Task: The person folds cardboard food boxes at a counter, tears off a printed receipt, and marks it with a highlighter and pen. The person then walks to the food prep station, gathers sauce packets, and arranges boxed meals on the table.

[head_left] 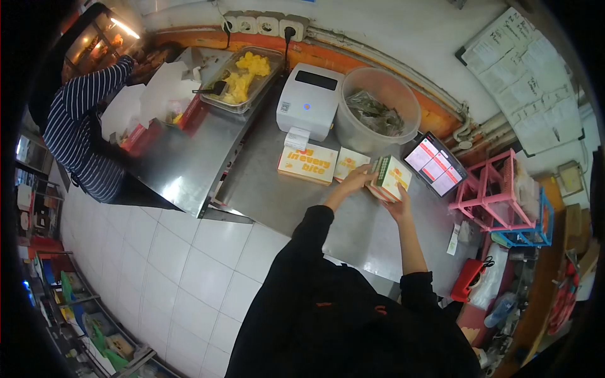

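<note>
Between both hands is a small white and orange cardboard food box [392,179] with a green side, tilted above the steel counter [353,233]. My left hand [358,178] grips its left side, fingers partly behind it. At its lower right edge, my right hand [398,206] has its fingers closed around the cardboard. A similar small box [350,162] sits just left of it, close to my left hand. Further left lies a larger printed box [307,165], below a white label printer [309,101] with a paper label [296,138] hanging out.
Behind stand a translucent bucket [378,135] of plastic bags and a lit tablet [435,165]. Pink plastic racks [488,189] and a red tape dispenser [467,280] are at right. A person in a striped sleeve [94,88] works at left beside open boxes and a tray of yellow food [239,79].
</note>
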`<state>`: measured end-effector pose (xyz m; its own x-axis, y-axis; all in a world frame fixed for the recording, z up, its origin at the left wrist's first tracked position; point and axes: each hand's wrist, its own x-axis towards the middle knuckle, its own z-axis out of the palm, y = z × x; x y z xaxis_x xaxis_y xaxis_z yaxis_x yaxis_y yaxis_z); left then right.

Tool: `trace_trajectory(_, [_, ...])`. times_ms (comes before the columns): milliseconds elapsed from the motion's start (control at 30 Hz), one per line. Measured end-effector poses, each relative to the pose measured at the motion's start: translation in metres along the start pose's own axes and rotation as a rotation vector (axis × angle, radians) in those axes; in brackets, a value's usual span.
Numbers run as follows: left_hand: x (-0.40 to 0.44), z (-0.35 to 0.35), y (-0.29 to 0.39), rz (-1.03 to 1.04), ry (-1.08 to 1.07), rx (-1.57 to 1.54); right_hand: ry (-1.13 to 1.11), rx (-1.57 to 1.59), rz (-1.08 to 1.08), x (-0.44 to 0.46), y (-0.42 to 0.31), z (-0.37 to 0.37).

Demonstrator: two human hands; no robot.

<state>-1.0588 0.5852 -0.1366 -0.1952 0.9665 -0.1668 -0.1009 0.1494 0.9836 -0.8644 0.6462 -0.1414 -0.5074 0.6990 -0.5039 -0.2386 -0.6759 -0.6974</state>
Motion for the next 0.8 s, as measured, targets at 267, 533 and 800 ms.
trace_trajectory(267, [-0.052,-0.115,-0.022,-0.164,1.141,0.964,0.231,-0.334,0.026,0.013,-0.009,0.012])
trace_trajectory(533, [-0.055,-0.175,-0.075,-0.249,0.888,0.431,0.401,-0.96,-0.273,0.041,0.001,0.011])
trace_trajectory(800, [-0.077,-0.183,-0.096,-0.152,0.804,0.283,0.295,-0.62,-0.241,0.03,0.01,-0.022])
